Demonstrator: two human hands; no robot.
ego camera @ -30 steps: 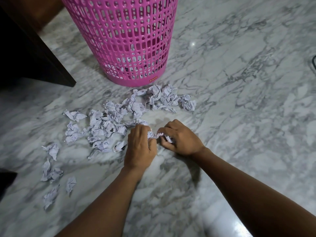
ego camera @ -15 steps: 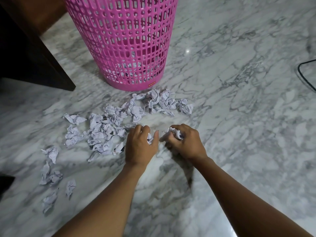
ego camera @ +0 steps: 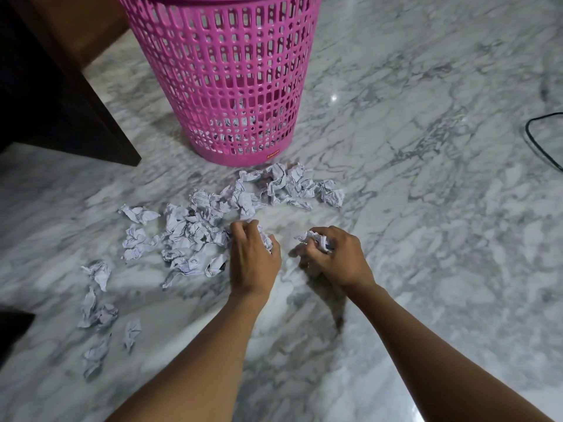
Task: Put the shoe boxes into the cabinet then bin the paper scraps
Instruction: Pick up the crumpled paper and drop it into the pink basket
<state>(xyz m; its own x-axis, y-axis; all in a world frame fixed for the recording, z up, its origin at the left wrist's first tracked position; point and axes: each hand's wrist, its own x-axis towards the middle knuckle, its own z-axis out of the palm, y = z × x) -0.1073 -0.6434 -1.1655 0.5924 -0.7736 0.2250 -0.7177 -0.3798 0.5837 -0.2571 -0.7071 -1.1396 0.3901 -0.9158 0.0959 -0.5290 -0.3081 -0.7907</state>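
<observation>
Several crumpled white paper scraps (ego camera: pixel 195 236) lie scattered on the marble floor in front of a pink perforated plastic bin (ego camera: pixel 225 80). Some paper shows through the holes at the bin's bottom. My left hand (ego camera: pixel 253 260) is curled around a scrap (ego camera: pixel 266 240) at the right edge of the pile. My right hand (ego camera: pixel 335 257) grips another crumpled scrap (ego camera: pixel 315 240) a little to the right, just above the floor. No shoe boxes are in view.
A dark wooden cabinet corner (ego camera: pixel 61 95) stands at the upper left, close to the bin. A black cable (ego camera: pixel 542 141) curves along the right edge. More scraps (ego camera: pixel 97 312) lie apart at the lower left. A dark object (ego camera: pixel 12 327) sits at the left edge.
My two hands, close together a second ago, have moved apart, each keeping its scrap. The right hand has shifted rightwards. The view has tilted so the bin appears lower in frame.
</observation>
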